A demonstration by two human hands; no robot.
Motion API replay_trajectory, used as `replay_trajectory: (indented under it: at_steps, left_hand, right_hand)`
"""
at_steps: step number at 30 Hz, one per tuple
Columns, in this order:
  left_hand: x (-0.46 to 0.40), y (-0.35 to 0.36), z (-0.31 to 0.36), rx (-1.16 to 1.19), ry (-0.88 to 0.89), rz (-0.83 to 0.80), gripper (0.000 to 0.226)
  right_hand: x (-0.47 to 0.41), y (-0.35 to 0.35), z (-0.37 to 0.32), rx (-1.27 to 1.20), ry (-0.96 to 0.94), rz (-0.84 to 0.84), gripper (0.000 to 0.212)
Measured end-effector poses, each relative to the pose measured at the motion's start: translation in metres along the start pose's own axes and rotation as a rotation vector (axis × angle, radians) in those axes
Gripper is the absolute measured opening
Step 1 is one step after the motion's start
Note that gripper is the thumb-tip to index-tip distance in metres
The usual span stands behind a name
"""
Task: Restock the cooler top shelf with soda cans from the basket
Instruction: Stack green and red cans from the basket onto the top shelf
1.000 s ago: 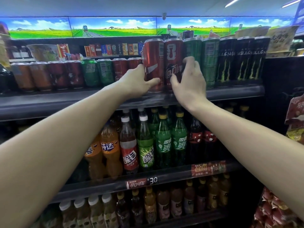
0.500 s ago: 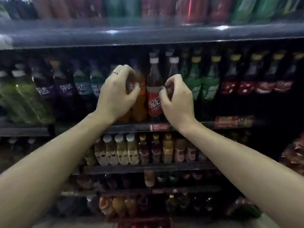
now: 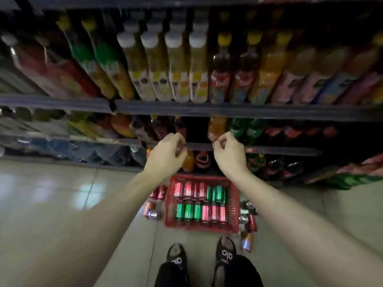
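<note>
Tiled floor (image 3: pixel 51 204) before cooler shelves (image 3: pixel 228 111) stocked with bottles (image 3: pixel 178 65). Red basket (image 3: pixel 235 206) of red and green soda cans (image 3: pixel 199 201) stands on the floor; loose cans (image 3: pixel 152 211) beside it. Left hand (image 3: pixel 165 156) and right hand (image 3: pixel 231 155) above it, fingers loosely curled, holding nothing.

Your arms are bare to the elbow — a thin ring (image 3: pixel 169 137) on your left hand (image 3: pixel 165 155), dark trousers (image 3: pixel 236 272), black shoes (image 3: pixel 225 252) with white lettering.
</note>
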State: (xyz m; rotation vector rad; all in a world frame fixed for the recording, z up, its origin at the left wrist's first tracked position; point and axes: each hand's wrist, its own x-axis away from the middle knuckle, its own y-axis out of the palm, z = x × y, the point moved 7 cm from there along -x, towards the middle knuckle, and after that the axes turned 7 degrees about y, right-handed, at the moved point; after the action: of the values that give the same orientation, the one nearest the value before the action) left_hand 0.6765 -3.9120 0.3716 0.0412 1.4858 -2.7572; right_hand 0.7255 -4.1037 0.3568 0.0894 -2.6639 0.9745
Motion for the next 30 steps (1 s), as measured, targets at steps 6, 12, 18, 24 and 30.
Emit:
replay_trajectory:
  at_steps: [6,12,18,24,30]
  left_hand:
    - [0.034,0.18,-0.129,0.135,-0.243,-0.221,0.036]
    - [0.076,0.376,-0.269,0.359,-0.617,-0.405,0.072]
    - [0.078,0.486,-0.371,0.323,-0.702,-0.386,0.093]
    - [0.054,0.532,-0.415,0.203,-0.652,-0.401,0.098]
    - [0.044,0.536,-0.438,0.194,-0.675,-0.399,0.095]
  right_hand:
    - [-0.036,0.145,0.172,0.041,0.228,-0.162,0.018]
    - [-0.076,0.304,0.341,0.013,0.433,-0.319,0.041]
    - [-0.13,0.396,0.44,-0.025,0.492,-0.312,0.014]
    - [-0.182,0.463,0.494,-0.078,0.488,-0.199,0.05]
    - [-0.194,0.483,0.513,-0.12,0.547,-0.2,0.053]
